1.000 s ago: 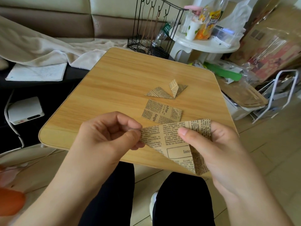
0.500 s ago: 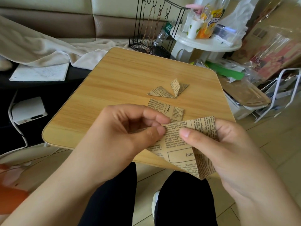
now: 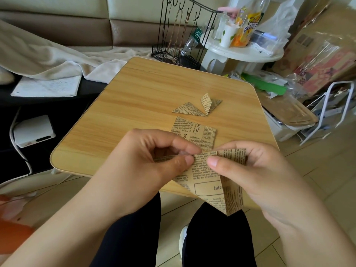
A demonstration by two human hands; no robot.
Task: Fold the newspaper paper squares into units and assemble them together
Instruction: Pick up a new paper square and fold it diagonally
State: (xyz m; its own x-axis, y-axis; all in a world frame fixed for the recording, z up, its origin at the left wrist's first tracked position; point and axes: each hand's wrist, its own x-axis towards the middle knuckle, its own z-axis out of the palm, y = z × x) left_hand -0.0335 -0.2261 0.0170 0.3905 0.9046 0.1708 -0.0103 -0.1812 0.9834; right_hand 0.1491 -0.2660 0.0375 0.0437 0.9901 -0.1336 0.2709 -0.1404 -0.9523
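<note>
I hold a brown newspaper-print square (image 3: pixel 208 182), folded into a triangle, in the air over the near edge of the wooden table (image 3: pixel 134 105). My left hand (image 3: pixel 154 162) pinches its top fold between thumb and forefinger. My right hand (image 3: pixel 256 170) pinches the same fold just to the right, thumb on the front. Behind my hands a flat newspaper square (image 3: pixel 194 132) lies on the table, partly hidden by my left fingers. Farther back sit two folded triangular units (image 3: pixel 196 107), joined at a point, one flap standing up.
A black wire rack (image 3: pixel 179 39) stands past the table's far edge. A white side table (image 3: pixel 240 53) with bottles and a cup is at the back right. Boxes, bags and a white metal frame (image 3: pixel 327 112) crowd the right. A sofa with a blanket (image 3: pixel 48 54) lies at the left.
My left hand slid right along the top fold toward my right thumb; the two thumbs now nearly meet. The paper's left corner is now hidden under my left hand.
</note>
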